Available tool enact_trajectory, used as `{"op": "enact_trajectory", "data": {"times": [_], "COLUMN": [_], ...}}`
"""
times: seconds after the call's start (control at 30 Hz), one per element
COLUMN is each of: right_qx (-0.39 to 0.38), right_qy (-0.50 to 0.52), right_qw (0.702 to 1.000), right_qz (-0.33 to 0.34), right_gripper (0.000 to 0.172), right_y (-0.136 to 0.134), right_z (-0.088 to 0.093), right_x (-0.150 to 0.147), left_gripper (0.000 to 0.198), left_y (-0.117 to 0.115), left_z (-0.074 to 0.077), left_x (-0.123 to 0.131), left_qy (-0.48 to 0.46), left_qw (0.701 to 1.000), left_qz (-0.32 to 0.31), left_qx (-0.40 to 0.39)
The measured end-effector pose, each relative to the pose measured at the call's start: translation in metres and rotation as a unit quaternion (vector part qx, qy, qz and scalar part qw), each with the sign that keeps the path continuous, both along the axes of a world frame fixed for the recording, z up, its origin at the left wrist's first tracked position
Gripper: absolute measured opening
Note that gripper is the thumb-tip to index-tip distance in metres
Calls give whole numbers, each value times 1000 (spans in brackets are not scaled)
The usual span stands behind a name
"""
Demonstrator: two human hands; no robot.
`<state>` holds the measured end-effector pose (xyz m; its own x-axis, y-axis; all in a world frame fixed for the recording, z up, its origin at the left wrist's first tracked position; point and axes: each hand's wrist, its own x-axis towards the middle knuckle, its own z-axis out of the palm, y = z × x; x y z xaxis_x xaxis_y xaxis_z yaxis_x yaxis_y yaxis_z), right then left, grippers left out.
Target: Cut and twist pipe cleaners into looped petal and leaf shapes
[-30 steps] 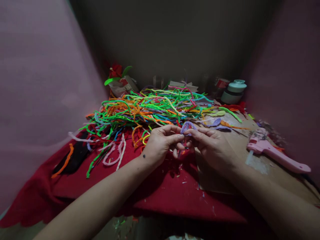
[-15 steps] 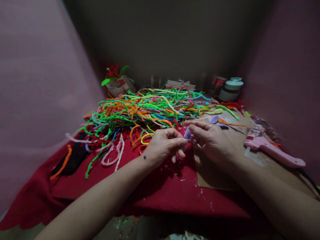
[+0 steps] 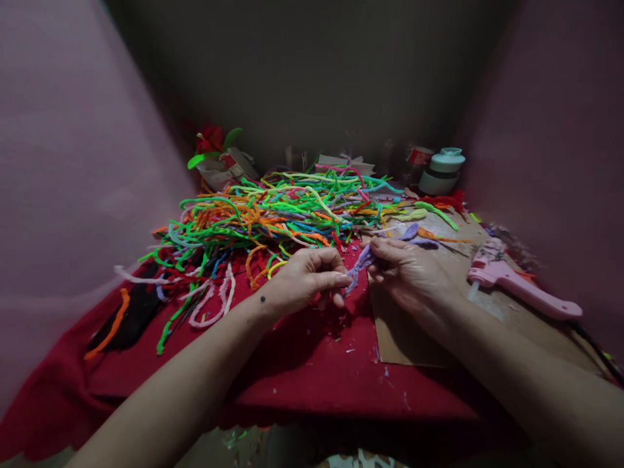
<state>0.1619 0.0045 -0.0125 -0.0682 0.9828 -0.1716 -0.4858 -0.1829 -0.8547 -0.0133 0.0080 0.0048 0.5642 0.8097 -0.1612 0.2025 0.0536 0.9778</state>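
A purple pipe cleaner [image 3: 359, 265], bent into a narrow loop, stretches between my two hands above the red cloth. My left hand [image 3: 316, 276] pinches its lower left end between thumb and fingers. Closed on the upper right end is my right hand [image 3: 402, 266], whose fingers hide that part. Behind my right hand, more purple pieces [image 3: 411, 231] lie on the cardboard, beside an orange pipe cleaner [image 3: 441, 238]. A large heap of coloured pipe cleaners [image 3: 273, 211] spreads just beyond my left hand.
A pink glue gun [image 3: 521, 283] rests on the cardboard [image 3: 409, 338] at the right. A lidded light-blue jar [image 3: 443, 170] stands at the back right. A red flower with green leaves [image 3: 210, 140] is at the back left. Red cloth [image 3: 312, 377] covers the table.
My hands have moved slightly apart, and a longer stretch of the purple pipe cleaner now shows between them. The whole view has shifted a little, so the scene sits further left.
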Motion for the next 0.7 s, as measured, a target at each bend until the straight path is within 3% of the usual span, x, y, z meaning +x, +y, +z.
{"op": "enact_trajectory", "data": {"times": [0.43, 0.57, 0.7], "right_qx": [36, 33, 38], "right_qy": [0, 7, 8], "right_qw": [999, 999, 998], "right_qz": [-14, 11, 46], "right_gripper": [16, 18, 21], "right_y": [-4, -5, -6], "right_z": [2, -1, -7], "right_x": [-8, -9, -10], "left_gripper": [26, 18, 15], "left_y": [-3, -5, -7], "left_z": [12, 8, 4], "left_x": [0, 5, 10], "left_qy": [9, -19, -27], "left_qw": [999, 999, 993], "left_qz": [-7, 51, 111], "left_qx": [35, 1, 32]}}
